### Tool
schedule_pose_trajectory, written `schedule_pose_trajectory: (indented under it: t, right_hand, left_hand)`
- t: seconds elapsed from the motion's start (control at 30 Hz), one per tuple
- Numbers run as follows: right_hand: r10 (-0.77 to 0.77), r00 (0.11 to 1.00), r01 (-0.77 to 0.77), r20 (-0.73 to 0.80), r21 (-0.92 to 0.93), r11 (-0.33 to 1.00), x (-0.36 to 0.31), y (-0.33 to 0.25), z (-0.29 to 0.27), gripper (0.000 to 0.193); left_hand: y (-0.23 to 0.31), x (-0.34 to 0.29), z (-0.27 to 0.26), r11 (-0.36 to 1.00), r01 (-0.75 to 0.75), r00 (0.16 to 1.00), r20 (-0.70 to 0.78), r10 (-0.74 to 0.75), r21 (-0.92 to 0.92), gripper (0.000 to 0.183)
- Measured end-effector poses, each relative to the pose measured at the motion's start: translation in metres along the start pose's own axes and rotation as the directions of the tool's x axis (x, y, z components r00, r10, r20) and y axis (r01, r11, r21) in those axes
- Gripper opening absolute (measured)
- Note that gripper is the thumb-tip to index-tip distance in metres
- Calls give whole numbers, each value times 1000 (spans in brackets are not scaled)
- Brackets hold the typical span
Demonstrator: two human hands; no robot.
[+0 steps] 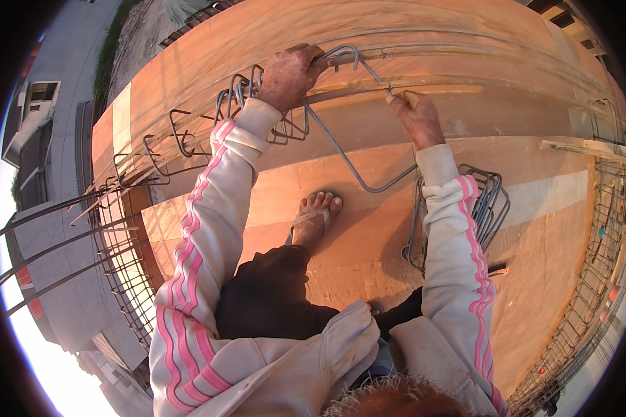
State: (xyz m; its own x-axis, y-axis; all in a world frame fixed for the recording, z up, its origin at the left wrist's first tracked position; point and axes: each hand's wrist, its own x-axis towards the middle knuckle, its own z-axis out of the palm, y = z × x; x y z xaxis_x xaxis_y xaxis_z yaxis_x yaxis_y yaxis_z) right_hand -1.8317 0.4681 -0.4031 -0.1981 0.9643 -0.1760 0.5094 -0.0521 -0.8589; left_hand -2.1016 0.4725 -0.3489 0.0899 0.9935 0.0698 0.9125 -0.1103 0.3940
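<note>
A bent steel stirrup (335, 144), roughly rectangular with a hooked end, is spread between my two hands over the long reinforcing bars (424, 47). My left hand (285, 78) is closed near its upper left side, where the stirrup meets the bars; the fingertips are partly hidden. Pinched in my right hand (417, 117) is the stirrup's upper right side. Beside my left hand, several more stirrups (181, 133) hang around the bars. Below my right forearm, a bundle of loose stirrups (495, 201) lies on the plywood, partly covered by the sleeve.
Orange-brown plywood panels (368, 243) form the deck underfoot, where my sandalled foot (316, 217) stands. Rebar cages (583, 306) line the right edge. On the left, long bars (49, 243) jut out past the deck edge. A wooden strip (584, 147) lies at the far right.
</note>
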Motion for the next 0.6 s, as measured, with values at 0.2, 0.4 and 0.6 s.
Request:
schedule_pose_trajectory:
  t: [0.2, 0.4, 0.6]
  right_hand:
    - [308, 883, -467, 355, 594, 655, -61, 4, -23, 30]
    - [419, 877, -372, 236, 885, 281, -56, 0, 26, 35]
    - [284, 900, -354, 332, 935, 30, -4, 6, 30, 58]
  left_hand:
    - [-22, 19, -8, 968, 126, 978, 192, -84, -216, 58]
    - [-23, 15, -14, 831, 170, 984, 139, -113, -530, 82]
    - [-24, 20, -22, 742, 336, 942, 199, -271, -580, 70]
